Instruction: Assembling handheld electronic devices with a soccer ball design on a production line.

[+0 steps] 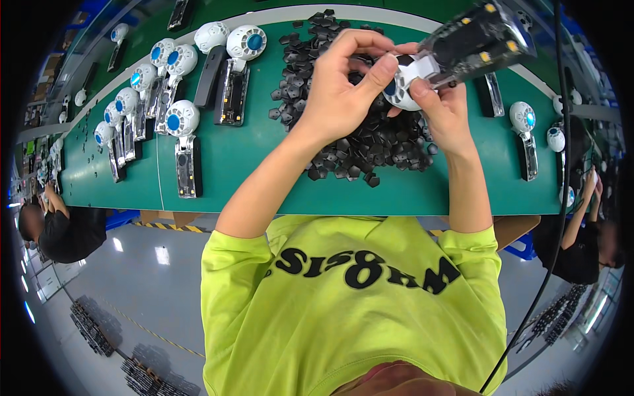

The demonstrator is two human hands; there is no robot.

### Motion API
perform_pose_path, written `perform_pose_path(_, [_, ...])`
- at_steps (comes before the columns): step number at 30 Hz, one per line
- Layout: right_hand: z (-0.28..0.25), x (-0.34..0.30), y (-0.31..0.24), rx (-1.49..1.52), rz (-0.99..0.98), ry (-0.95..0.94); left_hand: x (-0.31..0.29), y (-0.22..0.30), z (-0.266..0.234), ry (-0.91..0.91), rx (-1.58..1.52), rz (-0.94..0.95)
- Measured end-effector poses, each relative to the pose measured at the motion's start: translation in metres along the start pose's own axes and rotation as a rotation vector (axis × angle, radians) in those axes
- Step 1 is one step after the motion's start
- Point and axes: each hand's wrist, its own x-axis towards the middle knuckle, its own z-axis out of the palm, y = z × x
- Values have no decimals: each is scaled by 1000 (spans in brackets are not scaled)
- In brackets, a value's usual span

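Observation:
My right hand [439, 109] grips a device with a white round head [404, 98] and a clear-and-black handle [472, 46], thumb across the white neck. The handle tilts up to the right, showing small yellow squares. My left hand [350, 89] is closed at the other side of the head, thumb and fingers against it. A dark patch shows by its thumb tip; whether that is a separate piece I cannot tell. Below and behind both hands lies a heap of small black pentagonal pieces [376, 142] on the green table [251, 168].
Similar devices with blue-centred white heads stand to the left, the nearest one [183, 119] alone; another device [522, 117] lies right. A black cable [563, 158] hangs at the right. Other people work at the far left [66, 224] and far right [574, 244].

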Motion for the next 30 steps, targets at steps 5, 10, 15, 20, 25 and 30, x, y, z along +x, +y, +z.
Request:
perform_pose_path(5, [9, -3, 9, 91, -205, 148, -12, 10, 27, 41, -340, 32])
perform_pose_path(10, [8, -4, 15, 94, -275, 171, -13, 17, 31, -49, -377, -79])
perform_pose_path(15, [13, 3, 18, 51, -267, 247, -13, 22, 15, -75, -337, -185])
perform_pose_path(20, [-3, 8, 7, 96, -32, 247, 14, 17, -27, -325, 40, -383])
perform_pose_path(25, [-25, 12, 3, -144, -49, 358, 13, -4, -54, -591, 797, 208])
perform_pose_path(30, [-26, 15, 2, -71, -34, 375, 13, -15, -52, -614, 754, 267])
